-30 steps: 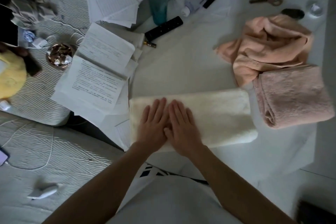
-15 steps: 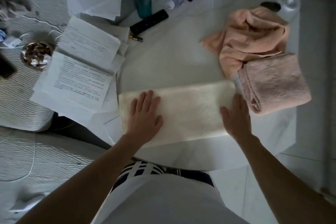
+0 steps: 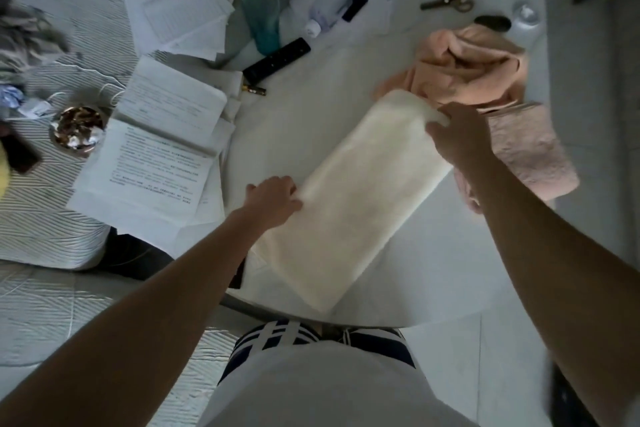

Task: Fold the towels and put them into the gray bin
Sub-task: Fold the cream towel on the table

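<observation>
Head view shows the right hand (image 3: pixel 459 140) with its fingers (image 3: pixel 437 128) pinched on the far corner of the cream towel (image 3: pixel 349 198), while the left hand (image 3: pixel 273 199) has its fingers curled onto the towel's left long edge. The folded strip lies diagonally on the white table (image 3: pixel 311 121), its near end close to the table's edge. Two risks stand out: that near end could slide off toward the person's lap, and the lifted far corner, beside the crumpled peach towel (image 3: pixel 464 69) and the folded pink towel (image 3: pixel 533 152), could drag them or let the layers splay. Both forearms reach forward, wrists low, the right extended farther. No gray bin shows.
</observation>
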{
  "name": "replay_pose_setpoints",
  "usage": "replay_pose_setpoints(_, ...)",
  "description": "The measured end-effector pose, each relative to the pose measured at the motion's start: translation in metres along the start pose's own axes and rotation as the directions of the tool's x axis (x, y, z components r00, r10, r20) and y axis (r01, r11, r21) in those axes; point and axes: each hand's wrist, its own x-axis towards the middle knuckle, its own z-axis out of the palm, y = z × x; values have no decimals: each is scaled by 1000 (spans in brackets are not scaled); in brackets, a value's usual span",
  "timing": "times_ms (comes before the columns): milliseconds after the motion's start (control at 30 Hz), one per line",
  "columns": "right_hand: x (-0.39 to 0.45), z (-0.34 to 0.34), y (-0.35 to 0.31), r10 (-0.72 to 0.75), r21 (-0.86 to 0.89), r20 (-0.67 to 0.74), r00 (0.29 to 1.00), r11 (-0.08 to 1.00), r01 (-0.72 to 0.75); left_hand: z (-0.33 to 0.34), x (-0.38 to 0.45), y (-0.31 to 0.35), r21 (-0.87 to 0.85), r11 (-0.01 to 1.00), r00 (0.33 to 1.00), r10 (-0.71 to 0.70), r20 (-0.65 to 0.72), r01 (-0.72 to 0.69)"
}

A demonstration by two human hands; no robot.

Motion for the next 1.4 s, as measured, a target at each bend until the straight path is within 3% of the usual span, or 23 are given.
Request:
replay_pose_setpoints(67, 21, -5, -18, -75, 59, -84, 994, 995, 80, 8, -10, 5, -84, 996, 999, -2, 45, 6)
replay_pose_setpoints(133, 17, 9, -31, -82, 101, -71, 994, 991, 89, 19, -23, 6, -152, 988, 998, -18, 52, 26)
replay_pose_setpoints(300, -96, 71, -6, 119, 201, 264, 957, 964, -175, 53, -55, 9, -377, 916, 988, -155, -16, 137)
replay_pose_setpoints(467, -176, 94, 31, 114, 418, 372, 921, 865, -276, 86, -82, 12, -541, 812, 968, -252, 11, 218)
replay_pose_setpoints(600, -206, 92, 54, 127, 454, 519, 845, 796, -399, 104, -97, 22, -665, 703, 948, -318, 22, 251)
replay_pose_setpoints(733, -217, 83, 75, 89, 434, 690, 718, 742, -510, 126, -123, 39, -786, 557, 937, -341, 80, 270)
replay_pose_setpoints(933, -244, 56, 123, 82, 475, 623, 778, 751, -459, 181, -175, 81, -846, 455, 946, -284, 158, 278)
replay_pose_setpoints(1067, -269, 30, 147, 22, 526, 625, 781, 726, -442, 200, -209, 94, -910, 359, 936, -343, 79, 208)
replay_pose_setpoints(1167, -276, 8, 155, -134, 622, 660, 739, 649, -438, 187, -230, 104, -927, 374, 964, -258, -61, 41)
replay_pose_setpoints(1300, -270, -10, 163, -289, 705, 672, 682, 532, -469, 152, -248, 109, -956, 288, 998, -11, -59, -53)
replay_pose_setpoints(1400, -256, -16, 162, -377, 738, 672, 637, 419, -529, 132, -251, 107, -952, 280, 991, 72, -111, -127)
